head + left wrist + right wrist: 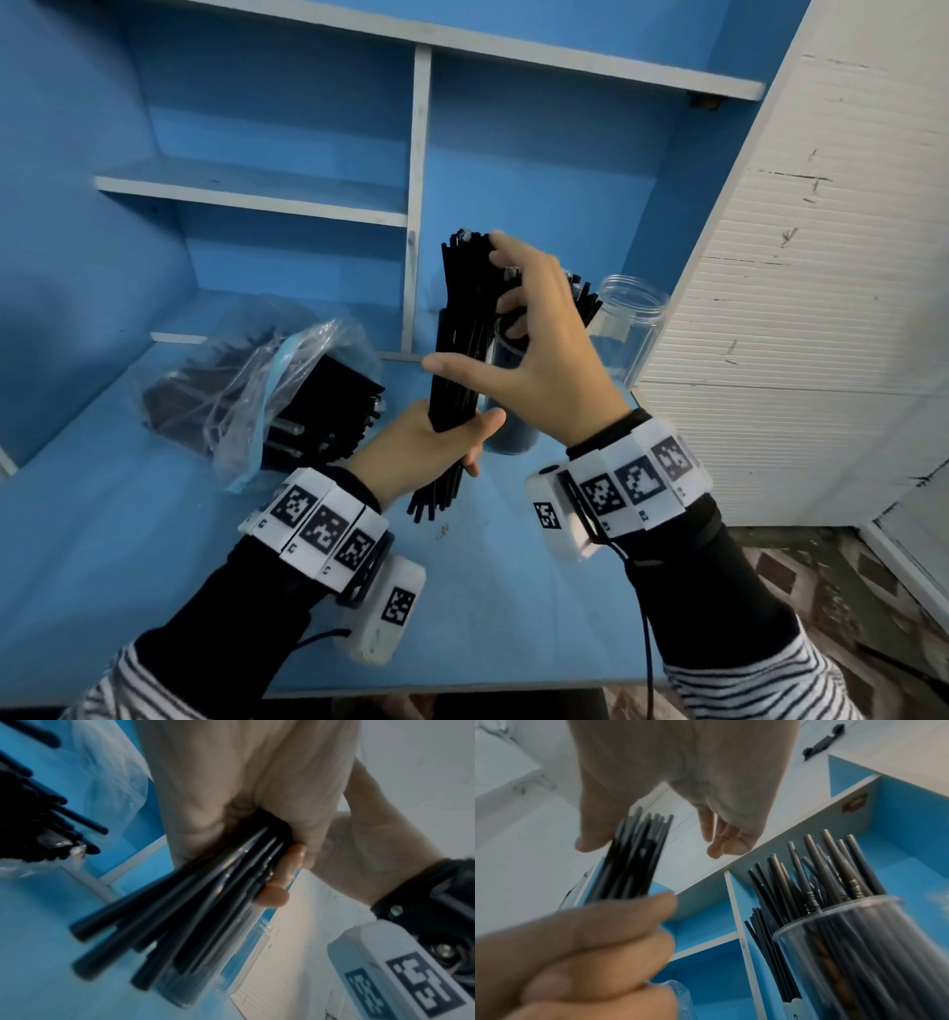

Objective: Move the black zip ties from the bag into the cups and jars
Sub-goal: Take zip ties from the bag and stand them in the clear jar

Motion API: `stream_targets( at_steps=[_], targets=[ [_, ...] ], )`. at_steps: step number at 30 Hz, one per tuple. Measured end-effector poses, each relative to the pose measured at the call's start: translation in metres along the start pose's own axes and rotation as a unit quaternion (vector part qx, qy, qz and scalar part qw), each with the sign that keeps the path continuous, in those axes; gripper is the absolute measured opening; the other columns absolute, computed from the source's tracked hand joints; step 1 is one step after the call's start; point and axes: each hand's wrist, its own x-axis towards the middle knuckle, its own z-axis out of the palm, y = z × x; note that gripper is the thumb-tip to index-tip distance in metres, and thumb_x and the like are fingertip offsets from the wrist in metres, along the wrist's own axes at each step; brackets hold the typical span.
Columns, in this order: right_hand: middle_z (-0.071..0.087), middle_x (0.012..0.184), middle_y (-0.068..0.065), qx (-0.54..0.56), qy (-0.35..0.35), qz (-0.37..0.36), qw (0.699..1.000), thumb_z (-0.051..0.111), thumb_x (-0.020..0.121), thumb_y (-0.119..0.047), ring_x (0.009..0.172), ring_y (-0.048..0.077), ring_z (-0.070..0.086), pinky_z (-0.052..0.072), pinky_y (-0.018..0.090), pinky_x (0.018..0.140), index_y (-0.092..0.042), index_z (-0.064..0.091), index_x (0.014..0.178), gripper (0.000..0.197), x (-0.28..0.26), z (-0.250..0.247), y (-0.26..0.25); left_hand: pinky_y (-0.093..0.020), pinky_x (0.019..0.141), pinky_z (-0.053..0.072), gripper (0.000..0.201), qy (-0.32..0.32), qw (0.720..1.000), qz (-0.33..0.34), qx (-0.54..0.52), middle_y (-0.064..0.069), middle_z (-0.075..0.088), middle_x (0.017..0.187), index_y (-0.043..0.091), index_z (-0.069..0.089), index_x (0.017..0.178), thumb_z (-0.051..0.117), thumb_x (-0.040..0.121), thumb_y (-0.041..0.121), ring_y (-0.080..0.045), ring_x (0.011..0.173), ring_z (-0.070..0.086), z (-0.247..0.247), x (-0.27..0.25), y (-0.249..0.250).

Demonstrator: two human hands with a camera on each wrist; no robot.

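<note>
The left hand (pixel 426 442) squeezes a bunch of thin black plastic zip ties (pixel 462 329) upright above the blue desk's middle, the right hand (pixel 534 349) spreads loose by their tops, so next they probably drop into the clear plastic jar (pixel 634 318) near the right edge.

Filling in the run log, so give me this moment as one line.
left hand: grips zip tie bundle upright | right hand: open at bundle top | cup: holds ties | jar: looks empty | bag: ties remain
</note>
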Motion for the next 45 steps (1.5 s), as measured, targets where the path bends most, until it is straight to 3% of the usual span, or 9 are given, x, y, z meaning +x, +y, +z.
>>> stream_targets(
  at_steps=[4,7,13,19,22,27,32,37,45],
  targets=[
    [0.043,0.107,-0.016,0.037,-0.095,0.054,0.993,0.078,0.062,-0.059,0.095,-0.006,0.046,0.041,0.014,0.083,-0.028,0.048,0.126,0.077,0.001,-0.009,0.006,-0.032,0.075,0.049,0.030,-0.061,0.996,0.057,-0.032,-0.003,0.050,0.058,0.017,0.058,0.070,0.054,0.096,0.029,-0.018,0.062,0.057,-0.007,-0.007,0.022],
    [0.053,0.105,-0.013,0.114,-0.203,0.073,0.970,0.079,0.074,-0.043,0.099,-0.001,0.054,0.046,0.017,0.086,-0.033,0.059,0.118,0.050,0.000,-0.011,0.005,-0.034,0.075,0.050,0.038,-0.137,0.988,0.067,0.009,-0.002,0.052,0.057,0.021,0.056,0.057,0.058,0.095,0.027,-0.016,0.061,0.055,-0.009,-0.009,0.033],
    [0.067,0.080,0.005,0.106,-0.250,0.047,0.961,0.069,0.086,-0.015,0.075,0.013,0.064,0.053,0.024,0.070,-0.008,0.068,0.084,0.007,0.008,-0.010,-0.001,-0.028,0.073,0.051,0.042,-0.231,0.972,0.040,0.018,-0.002,0.057,0.059,0.019,0.052,0.051,0.062,0.091,0.026,-0.014,0.062,0.056,-0.007,0.000,0.035],
    [0.062,0.071,0.013,0.052,-0.185,0.037,0.981,0.065,0.085,-0.013,0.067,0.023,0.061,0.054,0.040,0.067,-0.001,0.060,0.075,0.016,0.025,-0.017,0.005,-0.028,0.064,0.055,0.020,-0.061,0.993,0.092,-0.048,-0.002,0.064,0.075,0.008,0.063,0.087,0.078,0.079,0.018,-0.012,0.068,0.061,0.001,0.013,0.028],
    [0.061,0.067,0.008,0.050,-0.113,0.042,0.991,0.064,0.085,-0.009,0.064,0.016,0.059,0.052,0.029,0.065,-0.002,0.061,0.073,0.015,0.043,-0.042,0.005,-0.015,0.078,0.048,0.077,0.050,0.990,0.117,-0.053,0.006,0.050,0.118,0.038,0.040,0.117,0.090,0.060,0.030,-0.001,0.100,0.055,0.003,0.027,0.018],
    [0.059,0.065,-0.009,0.031,-0.043,0.044,0.998,0.064,0.087,-0.015,0.064,0.005,0.058,0.044,0.016,0.063,-0.010,0.061,0.072,0.016,0.069,-0.073,0.012,-0.040,0.111,0.036,0.115,0.128,0.985,0.112,-0.037,0.005,0.032,0.140,0.042,0.019,0.137,0.085,0.043,0.057,-0.013,0.131,0.038,0.014,0.059,0.004],
    [0.060,0.070,0.005,0.027,-0.011,0.086,0.996,0.064,0.086,-0.017,0.057,0.004,0.053,0.041,0.014,0.055,0.002,0.061,0.080,0.020,0.078,-0.078,0.028,-0.036,0.107,0.041,0.120,0.140,0.985,0.091,-0.042,0.006,0.039,0.135,0.028,0.025,0.141,0.085,0.041,0.053,-0.008,0.122,0.045,0.026,0.084,0.003],
    [0.056,0.065,0.002,0.028,0.013,0.111,0.993,0.062,0.086,-0.015,0.054,0.005,0.051,0.041,0.014,0.051,0.003,0.061,0.080,0.019,0.078,-0.076,0.042,-0.034,0.101,0.045,0.078,0.148,0.984,0.088,-0.038,0.013,0.051,0.118,0.033,0.038,0.121,0.088,0.063,0.026,-0.008,0.110,0.052,0.033,0.094,0.003],
    [0.062,0.082,0.023,0.002,0.029,0.129,0.991,0.062,0.085,-0.015,0.071,0.027,0.060,0.052,0.034,0.065,0.006,0.060,0.082,0.021,0.087,-0.083,0.062,-0.040,0.104,0.045,0.090,0.125,0.988,0.083,-0.037,0.010,0.055,0.125,0.033,0.042,0.124,0.086,0.047,0.050,-0.012,0.117,0.053,0.029,0.103,-0.010]
  ],
)
